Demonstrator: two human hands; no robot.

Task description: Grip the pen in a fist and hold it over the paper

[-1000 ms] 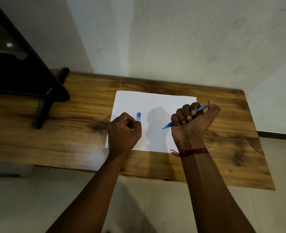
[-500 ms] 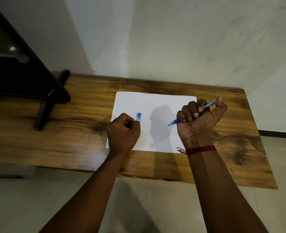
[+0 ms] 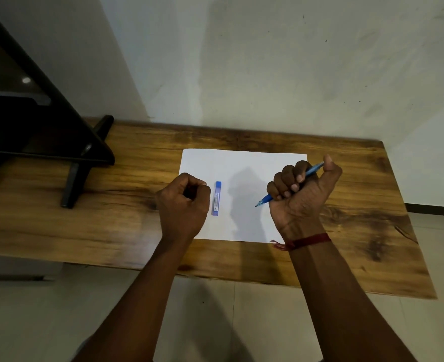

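Pen (image 3: 289, 185) fisted in right hand (image 3: 302, 197), tip toward case (image 3: 216, 198) lying lengthwise just beside curled, empty left hand (image 3: 183, 205) on paper (image 3: 241, 165).

Small white label with print on the blue case (image 3: 217, 198), at nine o'clock of the blue pen (image 3: 289, 184): too small to read.
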